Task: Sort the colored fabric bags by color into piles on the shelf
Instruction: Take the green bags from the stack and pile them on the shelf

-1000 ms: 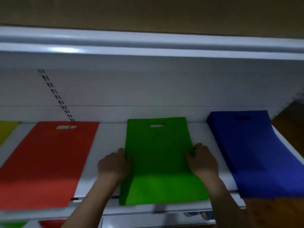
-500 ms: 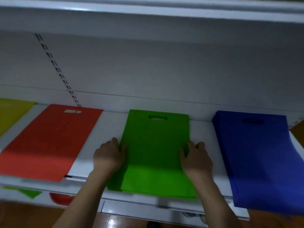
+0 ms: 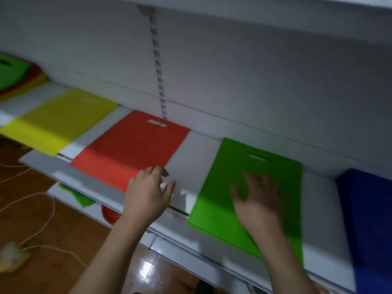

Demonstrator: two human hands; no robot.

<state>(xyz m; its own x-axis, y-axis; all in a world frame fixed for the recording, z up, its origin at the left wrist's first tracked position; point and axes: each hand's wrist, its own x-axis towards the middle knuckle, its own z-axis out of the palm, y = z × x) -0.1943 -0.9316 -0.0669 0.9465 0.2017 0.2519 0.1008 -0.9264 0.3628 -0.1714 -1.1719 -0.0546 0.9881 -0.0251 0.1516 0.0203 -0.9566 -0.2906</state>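
- At the far left of the shelf [image 3: 191, 158], a mixed stack [image 3: 14, 73] topped with green is seen, still unsorted.
- Next, a yellow pile [image 3: 61, 119] and a red pile [image 3: 131, 149] are laid flat, apart.
- The left hand [image 3: 148, 194] is held over bare shelf, fingers loosely spread, nothing grasped.
- The right hand [image 3: 258, 200], blurred, is spread flat over the green pile [image 3: 250, 192]; contact cannot be told.
- A blue pile [image 3: 369, 219] is set at the far right.
- Green placement is judged finished; a reach left to the mixed stack is called for.
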